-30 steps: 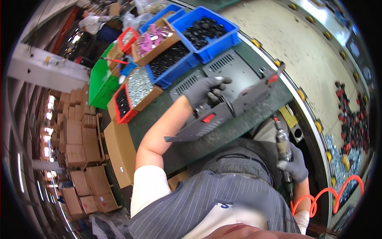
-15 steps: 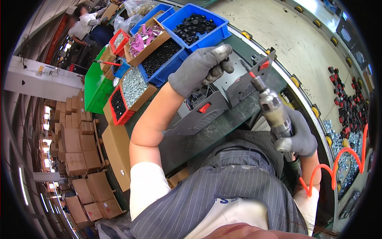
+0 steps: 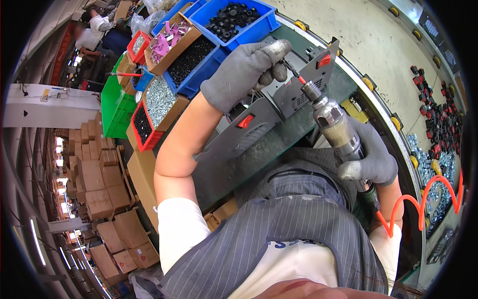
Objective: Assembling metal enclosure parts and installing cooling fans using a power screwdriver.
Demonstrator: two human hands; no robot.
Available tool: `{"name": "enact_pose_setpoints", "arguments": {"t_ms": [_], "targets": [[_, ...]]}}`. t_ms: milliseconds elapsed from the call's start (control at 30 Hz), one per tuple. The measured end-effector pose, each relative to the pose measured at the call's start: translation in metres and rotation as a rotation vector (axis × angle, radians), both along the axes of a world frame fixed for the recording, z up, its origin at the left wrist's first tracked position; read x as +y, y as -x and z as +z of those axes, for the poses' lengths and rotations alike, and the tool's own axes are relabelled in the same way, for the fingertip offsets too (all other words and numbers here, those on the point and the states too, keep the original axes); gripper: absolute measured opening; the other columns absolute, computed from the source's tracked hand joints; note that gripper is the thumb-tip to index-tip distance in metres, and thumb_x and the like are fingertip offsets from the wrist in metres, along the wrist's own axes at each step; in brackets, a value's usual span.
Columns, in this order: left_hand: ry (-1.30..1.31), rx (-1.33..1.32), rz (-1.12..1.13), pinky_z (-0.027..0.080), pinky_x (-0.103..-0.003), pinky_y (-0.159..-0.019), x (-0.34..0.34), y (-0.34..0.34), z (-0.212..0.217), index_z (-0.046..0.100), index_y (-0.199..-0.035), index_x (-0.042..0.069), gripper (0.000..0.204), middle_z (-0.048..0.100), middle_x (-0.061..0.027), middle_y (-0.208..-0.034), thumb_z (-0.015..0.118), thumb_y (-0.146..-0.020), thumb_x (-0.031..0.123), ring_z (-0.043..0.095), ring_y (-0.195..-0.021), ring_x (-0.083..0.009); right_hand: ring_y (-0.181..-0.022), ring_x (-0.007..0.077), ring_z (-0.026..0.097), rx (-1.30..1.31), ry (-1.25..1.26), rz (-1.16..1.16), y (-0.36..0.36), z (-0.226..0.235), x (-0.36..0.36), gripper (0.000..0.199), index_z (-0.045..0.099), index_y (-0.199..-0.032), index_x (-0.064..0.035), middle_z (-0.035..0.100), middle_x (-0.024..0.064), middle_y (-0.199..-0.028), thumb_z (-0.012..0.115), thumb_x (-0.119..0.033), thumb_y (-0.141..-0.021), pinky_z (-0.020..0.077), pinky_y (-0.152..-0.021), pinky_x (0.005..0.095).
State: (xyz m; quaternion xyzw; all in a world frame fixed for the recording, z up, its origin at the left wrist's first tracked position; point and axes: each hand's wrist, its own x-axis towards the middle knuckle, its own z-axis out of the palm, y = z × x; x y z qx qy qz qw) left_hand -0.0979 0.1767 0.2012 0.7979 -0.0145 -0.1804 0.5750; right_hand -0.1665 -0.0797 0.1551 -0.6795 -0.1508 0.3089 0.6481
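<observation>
Left hand: the gloved left hand (image 3: 245, 67) is pinched shut at the tip of the screwdriver bit (image 3: 295, 74), apparently on a small screw too small to make out.
Right hand: the gloved right hand (image 3: 371, 159) is clamped around the body of the pneumatic screwdriver (image 3: 334, 124), which points up and away from the body.
Air hose: an orange coiled hose (image 3: 428, 199) runs off from the tool's rear end.
Work piece: a grey metal housing (image 3: 239, 137) with a red rocker switch (image 3: 245, 121) lies on the green surface (image 3: 279, 144), just below the hands; a second grey housing (image 3: 311, 79) stands just behind.
Supplies: a blue bin of black parts (image 3: 234, 17) and a box of silver screws (image 3: 160, 97) sit beyond the left hand.
Progress: by my reading the bit is being loaded and no screw is being driven yet; the fastening is left to do.
</observation>
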Motion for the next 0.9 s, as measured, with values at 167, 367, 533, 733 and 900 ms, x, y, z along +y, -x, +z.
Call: {"name": "enact_pose_setpoints", "arguments": {"t_ms": [167, 367, 533, 733, 900], "targets": [[-0.135, -0.232, -0.215, 0.036, -0.019, -0.05, 0.004, -0.005, 0.003, 0.063, -0.103, 0.002, 0.04, 0.061, -0.0025, -0.067, 0.057, -0.086, 0.037, 0.052, -0.057, -0.0055, -0.081, 0.0155, 0.056, -0.097, 0.031, 0.024, -0.002, -0.006, -0.005, 0.079, 0.053, -0.114, 0.0022, 0.06, 0.0079, -0.091, 0.082, -0.036, -0.05, 0.0443, -0.077, 0.0282], [-0.15, -0.418, -0.381, 0.032, -0.019, -0.05, 0.01, -0.02, 0.01, 0.064, -0.097, 0.004, 0.036, 0.047, 0.004, -0.065, 0.048, -0.089, 0.035, 0.041, -0.054, -0.0043, -0.084, 0.0167, 0.057, -0.237, -0.069, -0.065, 0.008, -0.029, -0.019, 0.087, 0.052, -0.114, 0.0027, 0.061, 0.008, -0.093, 0.081, -0.04, -0.044, 0.0433, -0.079, 0.0286], [-0.28, -0.397, -0.294, 0.027, -0.019, -0.05, 0.014, -0.034, -0.021, 0.063, -0.107, 0.007, 0.042, 0.032, 0.0079, -0.062, 0.043, -0.089, 0.039, 0.032, -0.054, -0.0022, -0.081, 0.0149, 0.052, 0.119, -0.015, -0.142, 0.022, -0.048, -0.055, 0.089, 0.051, -0.114, 0.0044, 0.056, 0.0038, -0.093, 0.079, -0.043, -0.044, 0.0407, -0.076, 0.0264], [-0.076, 0.105, -0.403, 0.045, -0.027, -0.08, 0.007, -0.052, -0.112, 0.055, -0.115, 0.002, 0.038, 0.061, -0.0063, -0.102, 0.051, -0.088, 0.029, 0.056, -0.091, -0.0138, -0.082, 0.0134, 0.05, 0.057, 0.203, -0.111, 0.006, -0.102, -0.062, 0.07, 0.05, -0.116, 0.0017, 0.056, 0.004, -0.092, 0.077, -0.03, -0.059, 0.0408, -0.078, 0.0274], [0.026, 0.138, -0.5, 0.045, -0.026, -0.081, 0.016, -0.058, -0.146, 0.052, -0.12, 0.002, 0.041, 0.06, -0.0064, -0.106, 0.052, -0.088, 0.028, 0.055, -0.092, -0.0131, -0.084, 0.0132, 0.049, 0.04, 0.153, -0.086, -0.008, -0.108, -0.055, 0.071, 0.049, -0.118, 0.0019, 0.055, 0.0034, -0.094, 0.076, -0.03, -0.06, 0.04, -0.078, 0.0272]]}}
